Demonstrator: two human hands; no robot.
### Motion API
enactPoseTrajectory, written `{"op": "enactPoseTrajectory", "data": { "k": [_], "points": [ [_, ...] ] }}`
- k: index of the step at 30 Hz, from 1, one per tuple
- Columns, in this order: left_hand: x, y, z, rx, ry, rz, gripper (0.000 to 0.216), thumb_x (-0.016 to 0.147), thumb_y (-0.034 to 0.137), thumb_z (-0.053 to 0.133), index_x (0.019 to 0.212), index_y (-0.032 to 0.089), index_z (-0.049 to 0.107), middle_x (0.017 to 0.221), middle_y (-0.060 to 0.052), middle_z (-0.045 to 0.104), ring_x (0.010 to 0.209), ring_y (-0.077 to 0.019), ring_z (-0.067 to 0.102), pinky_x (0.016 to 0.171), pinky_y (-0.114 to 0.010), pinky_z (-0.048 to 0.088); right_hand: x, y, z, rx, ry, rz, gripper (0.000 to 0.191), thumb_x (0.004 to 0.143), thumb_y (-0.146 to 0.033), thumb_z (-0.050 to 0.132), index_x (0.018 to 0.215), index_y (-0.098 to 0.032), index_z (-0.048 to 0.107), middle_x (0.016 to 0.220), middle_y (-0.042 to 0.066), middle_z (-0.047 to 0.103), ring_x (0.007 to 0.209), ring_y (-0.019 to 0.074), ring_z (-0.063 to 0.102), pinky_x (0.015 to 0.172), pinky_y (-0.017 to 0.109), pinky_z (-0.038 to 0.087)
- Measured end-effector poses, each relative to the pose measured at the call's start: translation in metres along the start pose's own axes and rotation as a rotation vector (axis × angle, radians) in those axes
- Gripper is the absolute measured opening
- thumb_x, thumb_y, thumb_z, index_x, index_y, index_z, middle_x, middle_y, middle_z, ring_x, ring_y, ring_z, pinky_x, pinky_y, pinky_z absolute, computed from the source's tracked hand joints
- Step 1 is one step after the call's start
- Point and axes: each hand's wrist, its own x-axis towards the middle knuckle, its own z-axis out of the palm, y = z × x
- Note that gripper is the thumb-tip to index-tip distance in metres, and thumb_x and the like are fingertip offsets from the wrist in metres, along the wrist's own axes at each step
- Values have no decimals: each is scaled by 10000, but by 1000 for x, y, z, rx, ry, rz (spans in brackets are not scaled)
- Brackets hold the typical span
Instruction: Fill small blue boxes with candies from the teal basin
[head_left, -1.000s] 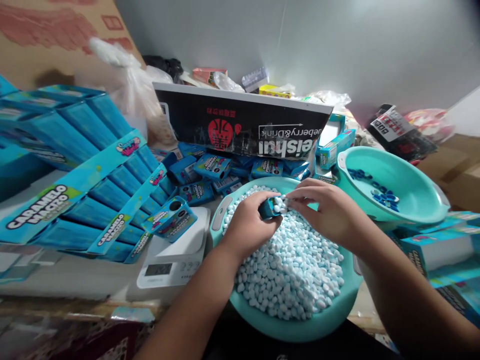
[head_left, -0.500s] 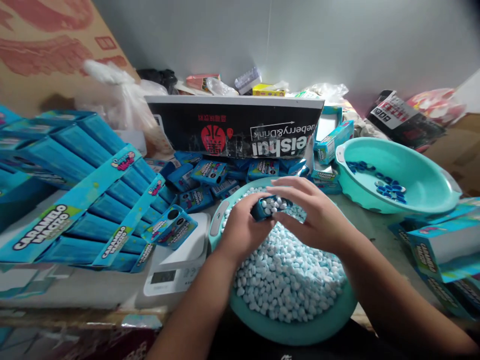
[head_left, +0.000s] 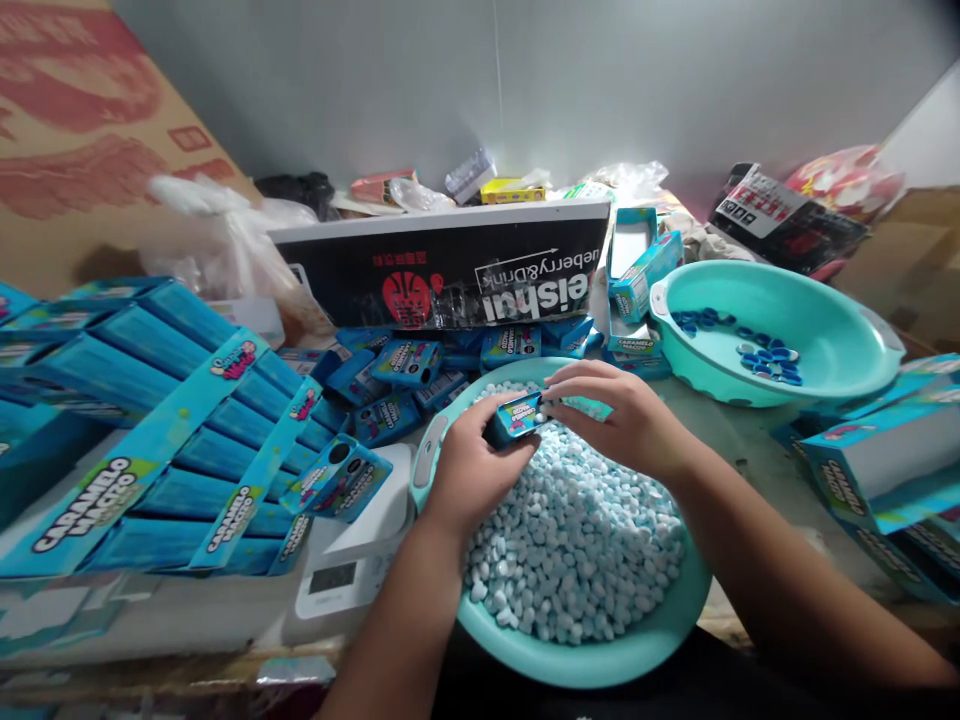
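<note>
Head view: your left hand (head_left: 469, 468) grips small blue box (head_left: 516, 418) over candy basin (head_left: 600, 655); right hand (head_left: 626, 425) pinches its 3 o'clock end, closing stage by my read.

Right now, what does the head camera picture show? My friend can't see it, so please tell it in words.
Two hands, left hand and right hand, hold a small blue box over a teal bowl heaped with pale blue and white candies. A white scale sits to the left, beside stacked blue cartons. Another teal bowl holds blue caps.
</note>
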Motion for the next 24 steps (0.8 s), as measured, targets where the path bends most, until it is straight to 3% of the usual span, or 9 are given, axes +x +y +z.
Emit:
{"op": "enactPoseTrajectory", "data": {
  "k": [5,7,9,12,15,18,21,24],
  "points": [
    [0,-1,1,7,17,6,444,727,227,768,1163,186,696,1176,-71,721,1106,-252,680,1037,-400,519,-1,-6,-5,7,-11,-43,91,899,-184,610,828,-202,665,861,56,687,809,179,620,764,351,517],
    [0,-2,1,-4,14,-8,452,732,232,768,1175,192,692,1186,-68,718,1109,-250,679,1040,-400,515,-2,-7,-6,-3,43,-47,38,898,-198,617,878,-201,649,816,40,661,770,177,593,741,352,497],
    [0,-3,1,-12,13,-31,453,735,235,768,1180,202,690,1191,-64,718,1107,-248,679,1037,-397,516,-3,-9,-6,-19,87,-61,171,897,-220,638,1067,-198,648,911,55,689,851,193,614,805,374,502],
    [0,-3,0,-5,11,-23,434,741,227,760,1169,207,695,1180,-58,722,1102,-247,678,1021,-389,521,-2,-9,-5,-49,-2,-114,345,891,-260,672,1230,-218,633,1161,89,694,1066,220,625,943,407,496],
    [0,-2,0,-5,11,18,413,745,221,752,1153,195,700,1175,-64,725,1111,-248,675,1013,-381,524,-2,-8,-4,-110,-95,-138,233,903,-300,672,1123,-230,697,1182,78,705,1069,218,645,962,409,491],
    [0,-1,1,-6,8,13,418,739,224,759,1151,183,699,1173,-74,727,1114,-251,677,1033,-393,515,-3,-7,-5,-181,-50,-139,109,900,-317,681,933,-218,709,1005,50,741,926,198,658,864,381,486],
    [0,-2,1,-16,28,-3,437,740,235,765,1168,187,689,1182,-76,722,1127,-254,674,1049,-402,507,-4,-6,-6,-225,16,-135,247,880,-325,697,689,-204,599,697,9,656,699,165,574,700,345,428],
    [0,-3,0,-38,46,-4,451,742,239,769,1181,194,678,1181,-72,720,1131,-249,672,1045,-396,509,-4,-6,-6,-215,43,-112,212,884,-338,691,739,-210,603,694,7,639,687,167,547,692,348,421]
  ]
}}
